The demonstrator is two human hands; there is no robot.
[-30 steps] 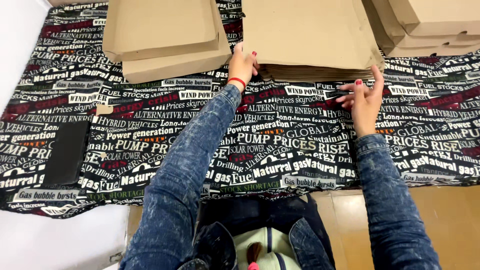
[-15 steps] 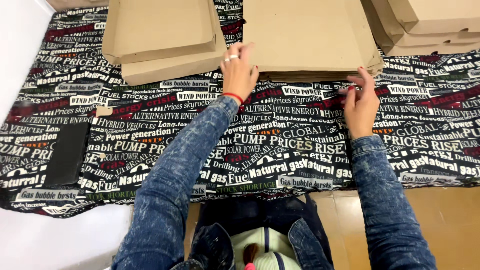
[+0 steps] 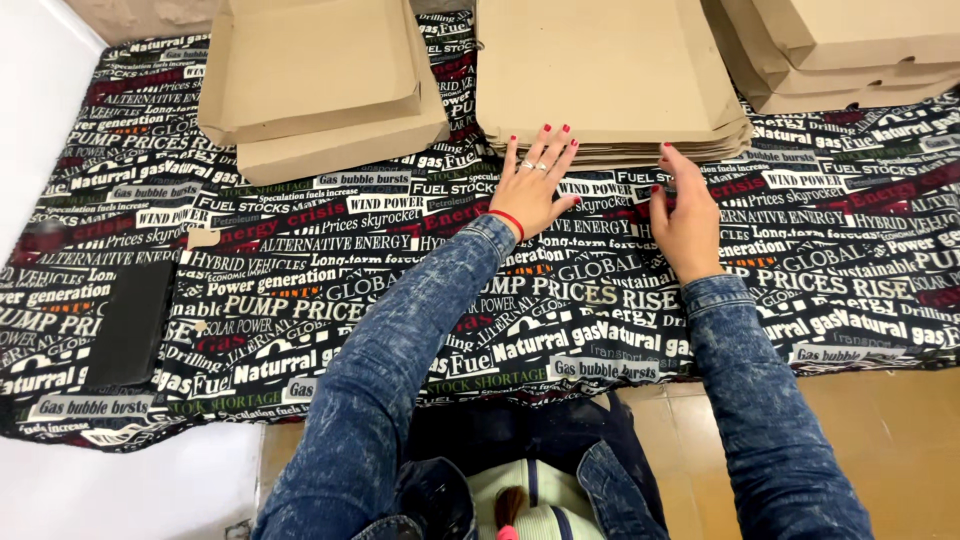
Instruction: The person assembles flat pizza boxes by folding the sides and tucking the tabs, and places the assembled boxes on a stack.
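Both hands were down at the near edge of the stack of flat cardboard blanks, a neat pile of thin tan sheets with layered edges showing along the front. The left hand lay spread and flat, its fingers reaching onto the front lip of the stack, palm on the cloth, gripping nothing; a red band circled the wrist and the nails were red. The right hand sat just beside it, fingers loosely curled with the tips at the stack's layered edge, and whether it had pinched a sheet could not be told. The stack rested at the far middle of the worktop, which was draped in a black fabric printed all over with white and red lettering. To the left sat 2 folded cardboard boxes, shallow and square, one stacked on the other, matte brown. At far right, more folded boxes were piled up. A dark, flat rectangular object lay on the cloth at the left. Mottled blue denim sleeves covered both arms.
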